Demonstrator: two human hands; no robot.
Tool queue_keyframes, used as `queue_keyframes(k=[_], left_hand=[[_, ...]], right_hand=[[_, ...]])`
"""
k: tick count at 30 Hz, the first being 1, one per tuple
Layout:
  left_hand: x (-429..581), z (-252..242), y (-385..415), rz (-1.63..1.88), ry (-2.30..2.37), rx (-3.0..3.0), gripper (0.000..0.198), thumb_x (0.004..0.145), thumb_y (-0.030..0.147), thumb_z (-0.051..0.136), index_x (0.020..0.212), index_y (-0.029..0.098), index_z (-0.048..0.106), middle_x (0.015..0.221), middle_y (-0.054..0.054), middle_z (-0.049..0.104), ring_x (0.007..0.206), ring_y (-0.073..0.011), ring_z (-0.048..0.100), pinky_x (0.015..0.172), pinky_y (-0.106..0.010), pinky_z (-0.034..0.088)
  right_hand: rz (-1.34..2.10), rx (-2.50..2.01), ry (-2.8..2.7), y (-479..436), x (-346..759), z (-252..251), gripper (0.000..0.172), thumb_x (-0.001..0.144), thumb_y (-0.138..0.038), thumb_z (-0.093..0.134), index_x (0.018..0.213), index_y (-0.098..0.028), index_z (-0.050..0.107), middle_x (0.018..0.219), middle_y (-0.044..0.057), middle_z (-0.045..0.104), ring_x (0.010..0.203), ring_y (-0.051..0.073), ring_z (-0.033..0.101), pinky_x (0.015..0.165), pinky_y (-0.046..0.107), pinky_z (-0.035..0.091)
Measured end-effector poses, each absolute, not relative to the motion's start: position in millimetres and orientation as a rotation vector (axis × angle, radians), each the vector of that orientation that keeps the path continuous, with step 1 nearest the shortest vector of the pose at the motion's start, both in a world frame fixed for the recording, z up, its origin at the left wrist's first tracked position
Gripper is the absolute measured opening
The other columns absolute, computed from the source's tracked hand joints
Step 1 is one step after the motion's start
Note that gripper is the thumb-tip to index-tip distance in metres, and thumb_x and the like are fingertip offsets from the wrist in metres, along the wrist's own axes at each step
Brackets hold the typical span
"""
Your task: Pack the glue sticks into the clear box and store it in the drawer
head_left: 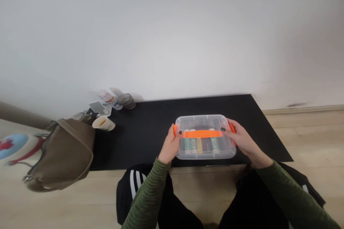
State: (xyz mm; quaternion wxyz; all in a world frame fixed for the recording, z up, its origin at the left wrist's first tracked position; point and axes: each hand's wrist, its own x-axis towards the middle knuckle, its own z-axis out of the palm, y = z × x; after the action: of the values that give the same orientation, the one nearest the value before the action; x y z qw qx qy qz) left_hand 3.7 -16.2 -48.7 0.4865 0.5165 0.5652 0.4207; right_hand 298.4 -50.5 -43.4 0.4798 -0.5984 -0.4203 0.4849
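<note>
A clear plastic storage box (205, 154) with a lid, an orange handle (202, 134) and orange side latches is between my two hands, over the front part of the black table. My left hand (170, 146) grips its left end, thumb on the lid by the latch. On the opposite end, my right hand (243, 141) holds the box with the thumb lying across the lid. Through the plastic I see several small green, white and yellow packages (193, 145); their kind is too small to read. Fingers under the box are hidden.
A paper cup (104, 124) with an orange-brown drink stands on the black table (150, 132) at left. Behind it are a dark glass (127, 101), a bottle (110, 99) and a white device (98, 108). A brown bag (64, 154) sits at the left end; a white wall rises behind.
</note>
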Motion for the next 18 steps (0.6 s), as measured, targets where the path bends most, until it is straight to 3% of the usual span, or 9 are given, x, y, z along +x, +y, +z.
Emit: queue_keyframes(k=[3, 8, 18], left_hand=[[5.9, -49.4, -17.8, 0.975, 1.454, 1.269, 0.064, 0.086, 0.042, 0.062, 0.143, 0.020, 0.043, 0.155, -0.012, 0.036, 0.146, -0.0294, 0.027, 0.122, -0.044, 0.015], [8.8, -51.9, -20.3, 1.014, 1.464, 1.256, 0.064, 0.087, 0.043, 0.060, 0.144, 0.020, 0.042, 0.155, -0.012, 0.037, 0.145, -0.0288, 0.031, 0.121, -0.042, 0.020], [12.7, -48.9, -22.7, 1.043, 1.473, 1.274, 0.063, 0.089, 0.042, 0.058, 0.144, 0.018, 0.041, 0.154, -0.014, 0.038, 0.143, -0.0285, 0.034, 0.121, -0.044, 0.021]], right_hand=[[1.131, -1.506, -1.032, -51.1, 295.9, -43.9, 0.057, 0.076, -0.038, 0.073, 0.129, -0.025, 0.055, 0.127, 0.008, 0.063, 0.118, 0.028, 0.058, 0.104, 0.048, 0.045], [1.004, -1.567, -1.024, -56.6, 289.2, -49.9, 0.076, 0.071, -0.036, 0.076, 0.141, -0.028, 0.046, 0.145, 0.008, 0.049, 0.131, 0.029, 0.049, 0.114, 0.050, 0.035], [1.026, -1.553, -0.993, -58.1, 282.6, -51.2, 0.075, 0.078, -0.037, 0.069, 0.146, -0.029, 0.039, 0.156, 0.005, 0.035, 0.144, 0.028, 0.033, 0.121, 0.047, 0.023]])
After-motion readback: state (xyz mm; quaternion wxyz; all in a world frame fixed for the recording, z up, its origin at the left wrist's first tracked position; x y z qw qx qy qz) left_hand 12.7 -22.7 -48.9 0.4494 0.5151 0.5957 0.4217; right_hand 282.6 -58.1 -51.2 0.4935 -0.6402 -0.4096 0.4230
